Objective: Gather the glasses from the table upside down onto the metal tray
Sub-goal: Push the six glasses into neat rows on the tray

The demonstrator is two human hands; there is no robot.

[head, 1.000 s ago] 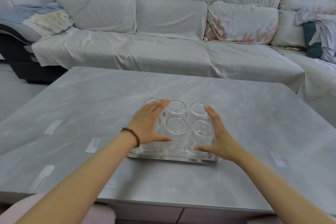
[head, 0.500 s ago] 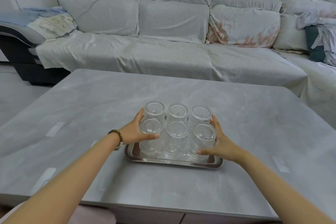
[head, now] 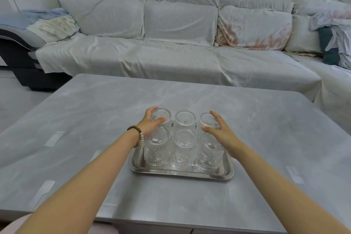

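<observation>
Several clear ribbed glasses stand upside down in two rows on the metal tray at the table's near middle. My left hand curls around the back-left glass, fingers over its far side and thumb across its near side. My right hand cups the back-right glass with straight, spread fingers and the thumb in front of it. The back-middle glass and the front row, with the front-middle glass, stand untouched. A bead bracelet sits on my left wrist.
The tray rests on a grey marble-look table with pale tape marks near its left and right edges. Behind the table runs a long sofa under a light cover, with cushions and clothes piled at the right end.
Both hands have moved from the front row's sides back to the rear row. The left now wraps the back-left glass and the right cups the back-right one. The camera view has risen slightly.
</observation>
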